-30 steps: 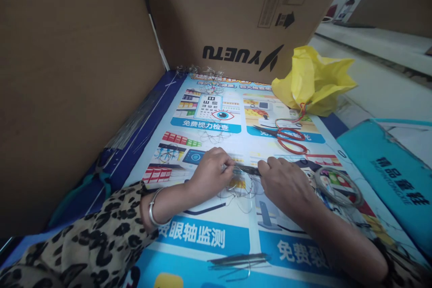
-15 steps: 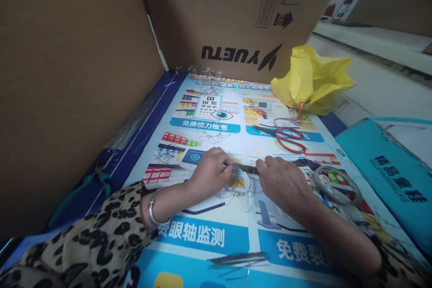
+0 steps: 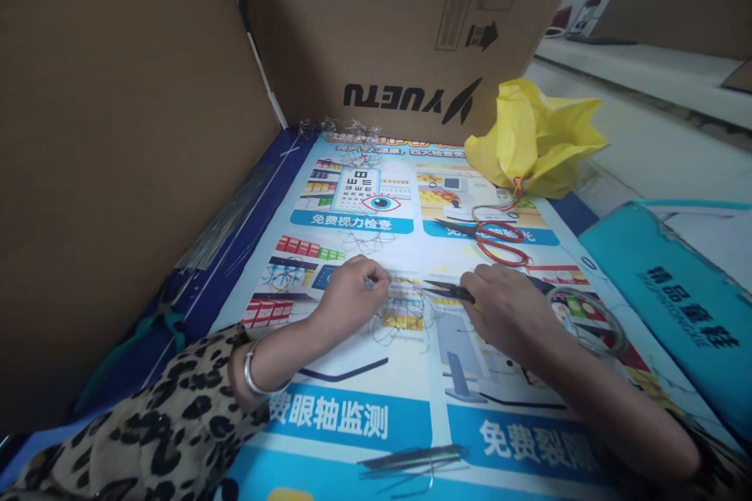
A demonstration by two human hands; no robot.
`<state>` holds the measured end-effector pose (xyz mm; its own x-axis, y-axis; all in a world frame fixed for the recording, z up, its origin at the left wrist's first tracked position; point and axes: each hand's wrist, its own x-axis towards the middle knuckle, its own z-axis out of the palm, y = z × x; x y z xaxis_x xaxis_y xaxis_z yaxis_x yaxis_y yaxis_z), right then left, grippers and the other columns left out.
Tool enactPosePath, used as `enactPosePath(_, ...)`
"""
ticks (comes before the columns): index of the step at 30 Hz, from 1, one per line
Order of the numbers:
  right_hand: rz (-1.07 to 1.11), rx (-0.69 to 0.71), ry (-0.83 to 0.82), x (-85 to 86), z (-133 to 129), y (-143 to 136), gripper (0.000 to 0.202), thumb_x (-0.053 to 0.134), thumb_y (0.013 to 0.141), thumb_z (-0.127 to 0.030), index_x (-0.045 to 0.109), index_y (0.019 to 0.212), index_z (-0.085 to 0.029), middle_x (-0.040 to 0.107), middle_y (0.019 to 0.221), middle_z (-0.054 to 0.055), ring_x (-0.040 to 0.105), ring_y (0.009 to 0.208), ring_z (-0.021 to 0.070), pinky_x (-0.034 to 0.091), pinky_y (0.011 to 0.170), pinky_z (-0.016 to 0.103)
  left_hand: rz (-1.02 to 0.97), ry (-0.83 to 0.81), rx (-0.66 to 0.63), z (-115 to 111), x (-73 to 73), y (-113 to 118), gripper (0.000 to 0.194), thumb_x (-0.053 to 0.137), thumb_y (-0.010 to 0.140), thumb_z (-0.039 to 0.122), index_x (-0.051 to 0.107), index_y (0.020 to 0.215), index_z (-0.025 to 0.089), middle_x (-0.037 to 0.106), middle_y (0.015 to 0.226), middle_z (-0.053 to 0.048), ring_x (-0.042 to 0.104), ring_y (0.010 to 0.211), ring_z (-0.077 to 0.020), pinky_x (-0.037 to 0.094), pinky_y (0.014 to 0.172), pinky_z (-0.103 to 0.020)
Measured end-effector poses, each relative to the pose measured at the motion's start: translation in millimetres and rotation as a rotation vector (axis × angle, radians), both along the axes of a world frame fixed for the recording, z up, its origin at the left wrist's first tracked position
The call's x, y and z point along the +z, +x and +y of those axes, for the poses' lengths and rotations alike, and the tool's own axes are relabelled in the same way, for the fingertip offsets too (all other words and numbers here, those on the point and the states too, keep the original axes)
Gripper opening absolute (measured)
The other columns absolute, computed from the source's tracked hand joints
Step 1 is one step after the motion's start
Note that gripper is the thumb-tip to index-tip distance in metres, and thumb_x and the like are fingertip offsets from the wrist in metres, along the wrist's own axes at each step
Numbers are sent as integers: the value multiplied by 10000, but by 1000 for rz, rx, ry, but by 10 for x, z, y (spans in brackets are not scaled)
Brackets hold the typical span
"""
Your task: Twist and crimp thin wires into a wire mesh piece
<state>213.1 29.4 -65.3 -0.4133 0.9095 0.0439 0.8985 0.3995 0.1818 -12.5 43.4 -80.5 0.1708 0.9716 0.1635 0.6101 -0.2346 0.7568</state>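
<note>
While the left hand point(image 3: 357, 290) pinches thumb to forefinger at the edge of a tangled wire piece point(image 3: 403, 317), the right hand point(image 3: 510, 305) closes around a pair of dark-nosed pliers point(image 3: 451, 292) at the middle of a printed poster point(image 3: 352, 376). The left grip is closed on the thin wire; the right grip is firmly wrapped around the pliers' handles, the tool's jaws slightly parted and pointing toward the left hand. Whether their tips touch the wire cannot be told. The wire piece, a loose web of fine loops, sits between the two hands, over the poster covering much of the blue bench point(image 3: 205, 293).

Beyond the right hand lie red-handled scissors point(image 3: 502, 243), blades toward the left, and farther back a crumpled yellow bag point(image 3: 537, 141) with coloured strings at its base. A coil point(image 3: 618, 333) rests partly hidden behind the right forearm, near a turquoise box point(image 3: 675, 290) with dark lettering. Cut wire lengths point(image 3: 411, 455) lie in a small bundle at the near side. At left, a teal-handled tool point(image 3: 168, 318) lies near the leopard-print sleeve point(image 3: 153, 430), below a sheaf of straight wires point(image 3: 217, 231), beside brown cardboard point(image 3: 129, 133).
</note>
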Motion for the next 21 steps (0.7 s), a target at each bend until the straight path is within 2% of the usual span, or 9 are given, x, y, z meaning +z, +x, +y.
enactPosePath(8,-21,32,-12,-13,-26,-55,96,486,779,-177,582,777,-181,590,768,64,506,732,199,256,619,295,23,34,-69,-25,-9,9,137,517,689,66,591,632,167,601,691,1,554,705,-136,437,650,-259)
enactPosePath(21,-34,119,49,-31,-2,42,91,501,762,-152,589,766,-176,590,755,59,481,709,185,239,621,298,161,132,-161,-29,-11,-9,127,526,684,68,602,649,163,614,693,-18,557,712,-154,432,666,-274)
